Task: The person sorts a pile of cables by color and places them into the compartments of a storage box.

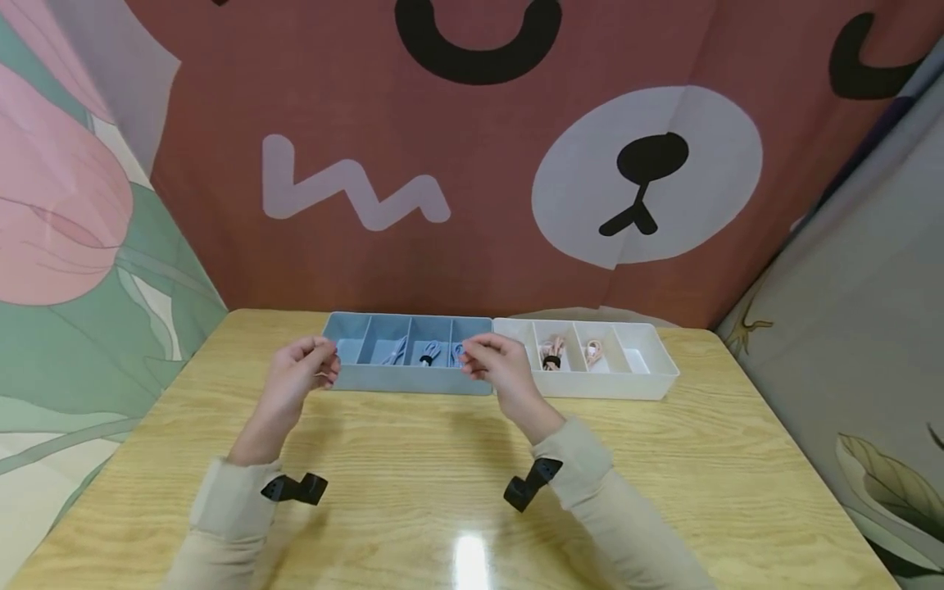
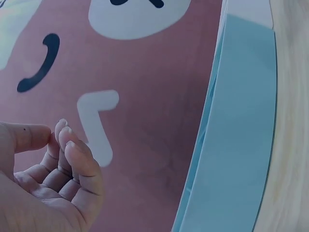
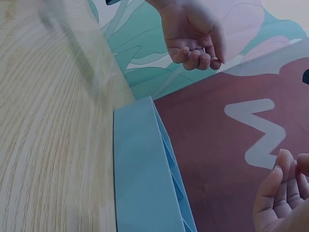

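Observation:
My left hand (image 1: 301, 369) hovers in front of the left end of a blue divided box (image 1: 413, 378). In the left wrist view its thumb meets the loosely bent fingers, with nothing visible between them. Over the blue box's right end hangs my right hand (image 1: 505, 369), its thumb and fingertips close together and no object showing in them. Blue cables (image 1: 396, 352) lie in several of that box's compartments, one bundle (image 1: 430, 354) bound by a black tie. A white divided box (image 1: 605, 385) holds a pinkish cable bundle (image 1: 553, 351) with a black tie and a smaller pinkish coil (image 1: 593, 352).
Both boxes stand end to end along the back of a wooden table (image 1: 413, 475). Behind them rises a reddish-brown curtain (image 1: 487, 262) with a cartoon face. Patterned cloths hang at the left (image 1: 66, 352) and the right (image 1: 848, 311).

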The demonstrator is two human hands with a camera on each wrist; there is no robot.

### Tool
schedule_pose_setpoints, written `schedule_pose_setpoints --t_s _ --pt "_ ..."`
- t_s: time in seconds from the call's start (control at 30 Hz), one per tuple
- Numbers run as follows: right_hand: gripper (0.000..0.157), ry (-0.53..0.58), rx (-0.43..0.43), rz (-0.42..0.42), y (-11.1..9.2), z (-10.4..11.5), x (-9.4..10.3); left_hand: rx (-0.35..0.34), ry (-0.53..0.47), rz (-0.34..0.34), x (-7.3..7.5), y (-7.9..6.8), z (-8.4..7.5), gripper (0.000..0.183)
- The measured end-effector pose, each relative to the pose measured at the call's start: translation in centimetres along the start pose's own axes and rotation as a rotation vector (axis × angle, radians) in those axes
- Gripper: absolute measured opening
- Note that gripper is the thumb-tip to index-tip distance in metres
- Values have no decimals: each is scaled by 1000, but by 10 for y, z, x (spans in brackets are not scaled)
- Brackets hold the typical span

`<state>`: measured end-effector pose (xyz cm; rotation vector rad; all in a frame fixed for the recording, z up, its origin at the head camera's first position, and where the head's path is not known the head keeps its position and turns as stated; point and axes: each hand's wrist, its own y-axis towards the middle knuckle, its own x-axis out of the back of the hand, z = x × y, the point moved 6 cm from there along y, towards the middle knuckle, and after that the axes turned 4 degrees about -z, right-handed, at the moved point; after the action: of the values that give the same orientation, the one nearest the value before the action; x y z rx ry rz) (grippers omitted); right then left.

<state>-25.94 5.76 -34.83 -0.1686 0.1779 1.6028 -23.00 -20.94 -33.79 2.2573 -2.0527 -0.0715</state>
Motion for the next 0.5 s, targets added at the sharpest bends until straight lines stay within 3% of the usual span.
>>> schedule_pose_setpoints --t_s 0.27,0.5 --pt "5 -6 5 15 -8 8 19 -68 -23 48 -10 -7 -9 17" --pt "8 -21 38 -1 -13 16 43 -68 -31 53 -15 -9 -13 17"
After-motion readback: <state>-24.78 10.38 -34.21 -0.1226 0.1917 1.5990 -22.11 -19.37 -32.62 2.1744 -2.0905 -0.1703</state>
